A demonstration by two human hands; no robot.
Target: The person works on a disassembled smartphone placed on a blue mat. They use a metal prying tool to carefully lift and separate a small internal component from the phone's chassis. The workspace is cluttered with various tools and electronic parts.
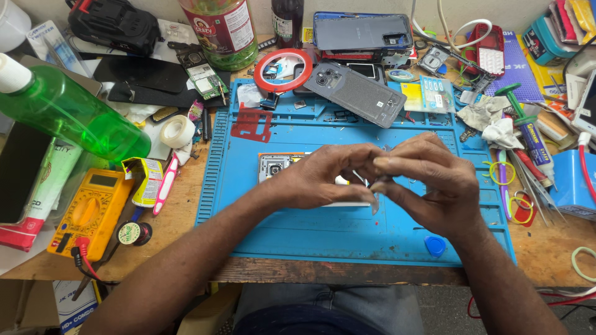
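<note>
My left hand [323, 180] and my right hand [428, 183] meet over the middle of a blue repair mat [298, 229]. Their fingertips pinch a small thin clear piece [375, 201] between them; its exact kind is too small to tell. Under my left hand lies an opened phone [276, 166] with its camera module showing at the left end; most of it is hidden by the hands. A grey phone back cover [357, 93] lies tilted at the mat's far edge.
A green bottle [68, 115], a yellow multimeter [90, 211], a roll of white tape [178, 131] and a pink-handled tool [166, 185] sit left. A red tape ring [284, 69], another phone [362, 32] and a jar [220, 31] stand behind. Glue tube [534, 139], rubber bands and tweezers lie right. A blue cap [435, 245] rests near the mat's front.
</note>
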